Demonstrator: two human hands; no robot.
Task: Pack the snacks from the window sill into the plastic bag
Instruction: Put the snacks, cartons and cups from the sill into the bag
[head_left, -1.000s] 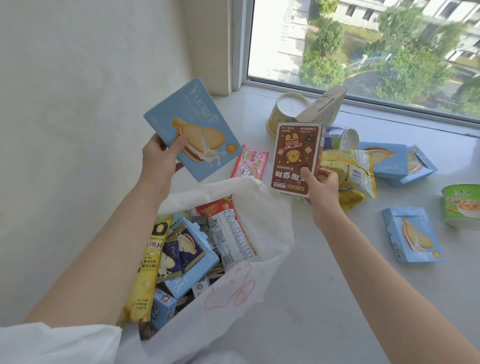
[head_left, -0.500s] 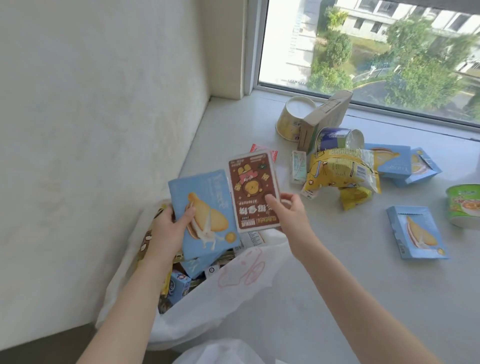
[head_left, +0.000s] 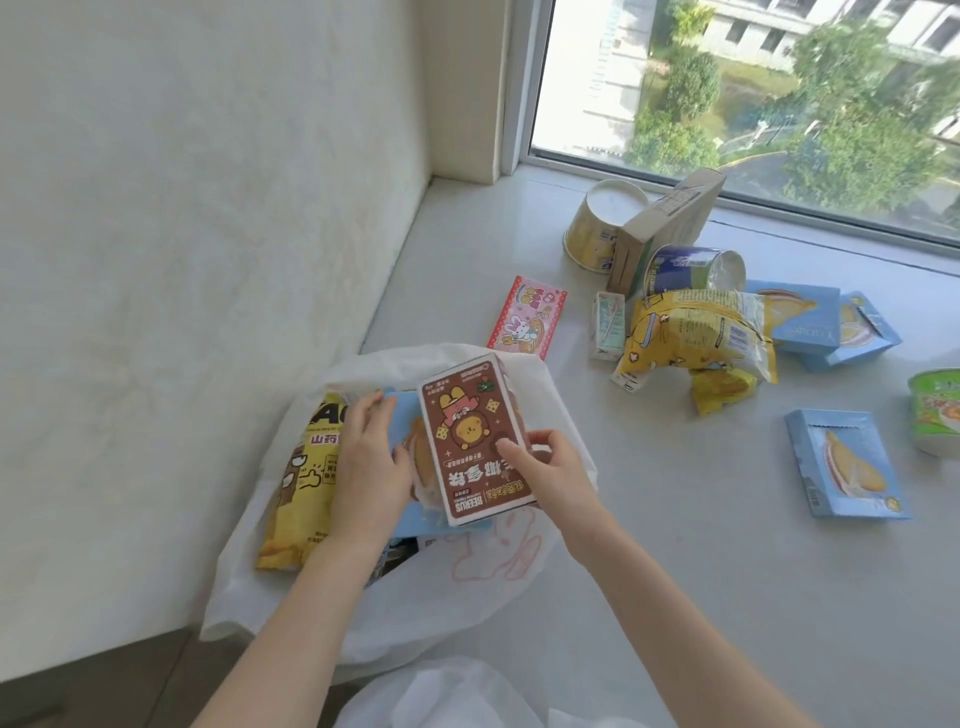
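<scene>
Right hand: pinches the brown box by its near edge, over the bag's mouth.
Left hand: fingers laid on a blue box; grip unclear.
Plastic bag: open at the sill's near corner, yellow packet inside.
Window sill: more snacks, well apart from the bag.

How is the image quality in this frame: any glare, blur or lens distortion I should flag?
Head view: daylight from the window floods the sill, with soft glare near the pane; the wide-angle lens bends the window frame and wall edge; the brown box in the right hand reads fairly sharp, print on far snacks is too soft.
</scene>
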